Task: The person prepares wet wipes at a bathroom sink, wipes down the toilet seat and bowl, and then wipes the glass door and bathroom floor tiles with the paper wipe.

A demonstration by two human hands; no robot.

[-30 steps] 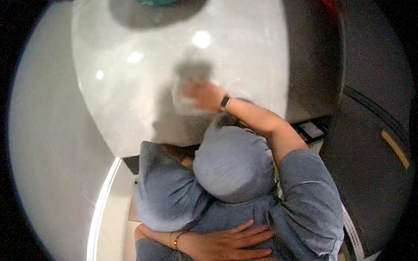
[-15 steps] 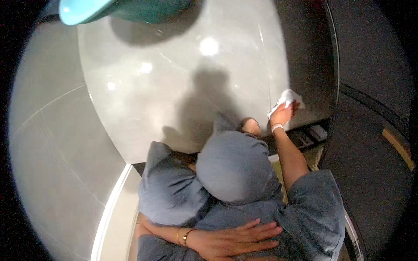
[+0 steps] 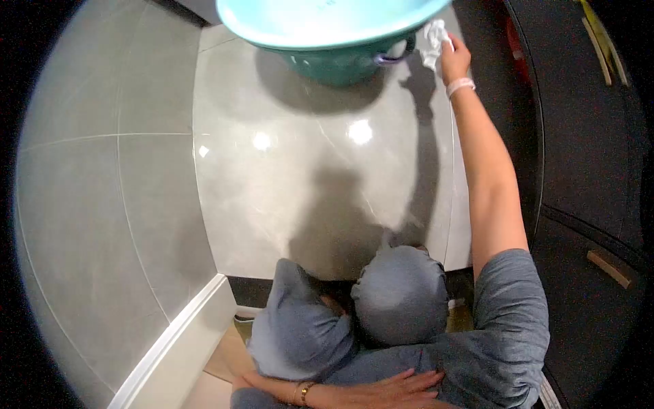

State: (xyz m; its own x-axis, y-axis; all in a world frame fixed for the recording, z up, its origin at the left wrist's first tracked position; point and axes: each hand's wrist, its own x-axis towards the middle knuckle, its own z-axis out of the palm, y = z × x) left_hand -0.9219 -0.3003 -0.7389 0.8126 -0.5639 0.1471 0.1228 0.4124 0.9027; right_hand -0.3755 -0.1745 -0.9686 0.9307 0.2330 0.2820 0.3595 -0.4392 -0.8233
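My right hand (image 3: 455,60) is stretched far forward along the right side, its fingers closed on a crumpled white cloth (image 3: 433,37). The cloth hangs just right of a teal basin (image 3: 337,65); whether it touches the floor is hard to tell. The basin stands on the pale tiled floor (image 3: 272,198), cut off by the top of the view, with a purplish ring-shaped handle on its right side. Across my lap, at the lower edge, lies my left hand (image 3: 388,393), flat with fingers stretched out and holding nothing.
Dark cabinet fronts (image 3: 589,136) run along the right, with a wooden-coloured handle (image 3: 610,268) on one. Grey wall tiles (image 3: 75,204) rise at the left, and a white door frame (image 3: 170,341) stands at lower left. My bent knees (image 3: 402,293) are in front.
My right hand has moved forward with the cloth, from near my knees to beside the basin. More of the basin shows now as the view has shifted. My left hand stays on my lap.
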